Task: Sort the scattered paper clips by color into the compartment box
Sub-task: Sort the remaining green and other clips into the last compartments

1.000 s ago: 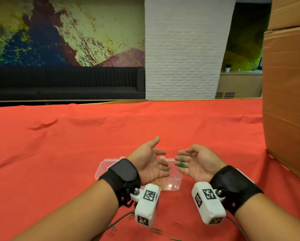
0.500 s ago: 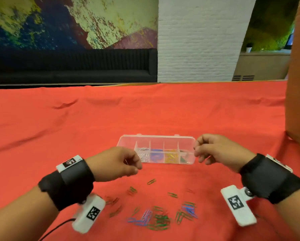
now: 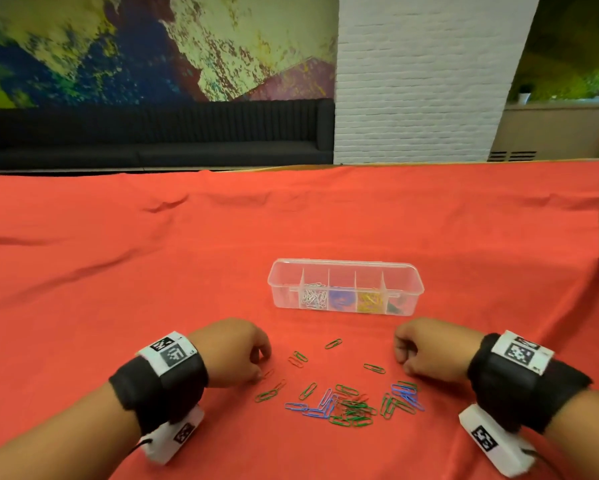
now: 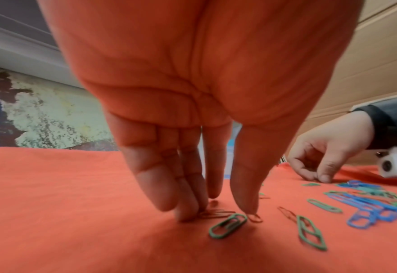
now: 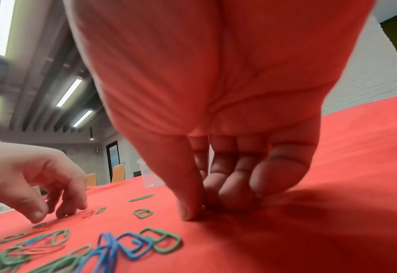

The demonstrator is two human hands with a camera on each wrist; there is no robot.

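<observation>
Head view: compartment box (image 3: 345, 268) sits on the red cloth (image 3: 118, 271), beyond both hands; white, blue, yellow and green clips already lie in four cells, the leftmost looks empty. The loose clip pile (image 3: 350, 401) lies between the wrists, nearer the person. Left hand (image 3: 234, 351) has its fingertips down at the pile's left fringe; right hand (image 3: 426, 349) is down at the right fringe.

Left wrist view: fingers (image 4: 186, 205) and thumb are slightly apart, tips on the cloth straddling a red clip (image 4: 216, 214). Its long axis runs across the gap from fingers to thumb. A green clip (image 4: 228, 226) lies just in front.

Right wrist view: thumb and fingers (image 5: 228, 195) are drawn together, tips pressed on the cloth; a faint glint shows between them, but I cannot tell whether they hold a clip. Blue and green clips (image 5: 132, 245) lie beside the thumb.
</observation>
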